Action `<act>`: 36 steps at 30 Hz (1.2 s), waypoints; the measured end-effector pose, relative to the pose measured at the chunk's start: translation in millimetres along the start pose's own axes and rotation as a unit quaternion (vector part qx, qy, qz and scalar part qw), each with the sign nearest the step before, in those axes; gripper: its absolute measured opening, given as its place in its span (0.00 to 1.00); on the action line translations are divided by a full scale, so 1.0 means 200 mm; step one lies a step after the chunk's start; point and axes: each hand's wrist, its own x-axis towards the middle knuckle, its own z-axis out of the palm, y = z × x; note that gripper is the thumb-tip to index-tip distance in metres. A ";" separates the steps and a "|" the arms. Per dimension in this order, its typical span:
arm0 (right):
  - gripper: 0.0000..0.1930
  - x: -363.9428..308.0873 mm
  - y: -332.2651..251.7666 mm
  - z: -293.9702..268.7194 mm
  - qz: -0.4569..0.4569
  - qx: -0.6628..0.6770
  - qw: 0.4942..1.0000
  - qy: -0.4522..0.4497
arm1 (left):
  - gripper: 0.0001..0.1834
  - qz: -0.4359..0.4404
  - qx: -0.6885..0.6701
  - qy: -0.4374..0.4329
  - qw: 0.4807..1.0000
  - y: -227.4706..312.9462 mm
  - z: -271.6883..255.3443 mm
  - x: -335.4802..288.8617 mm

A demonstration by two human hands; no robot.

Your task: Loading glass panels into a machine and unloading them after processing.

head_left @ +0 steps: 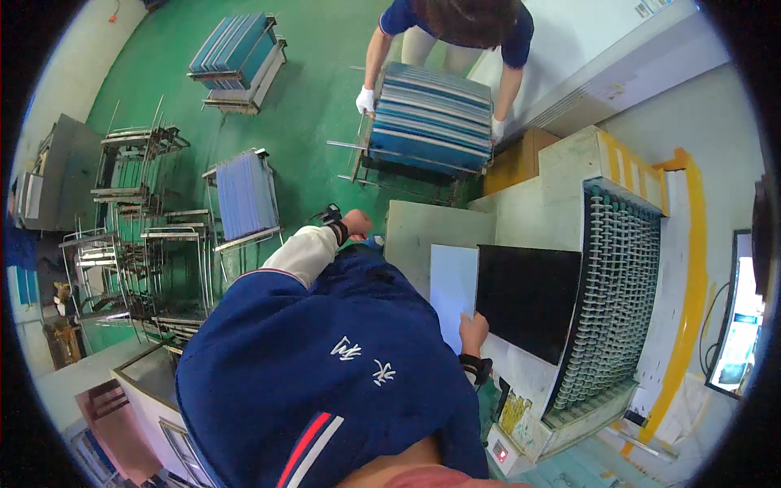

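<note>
My right hand [473, 329], with a dark wristband, rests its fingers on the near edge of a white sheet [452, 281] that lies on a pale machine table [415, 232]. The sheet lies against a black flat panel [529, 297], and the hand touches where the two meet. My left hand [355, 221], on a white-sleeved arm with a dark wristband, reaches forward past the table's left corner with its fingers curled. I cannot make out anything in it. My blue shirt hides the space below both arms.
A roller conveyor [618, 293] runs past the black panel on the right, edged by a yellow rail [691, 268]. A co-worker in white gloves holds a rack of blue panels [431, 114] ahead. More wire racks [244, 195] stand on the green floor at left. A monitor [736, 317] is at far right.
</note>
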 end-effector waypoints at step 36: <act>0.17 -0.04 -0.16 0.04 0.046 0.044 0.998 -0.027 | 0.19 0.029 0.226 -0.019 0.974 -0.13 0.10 0.24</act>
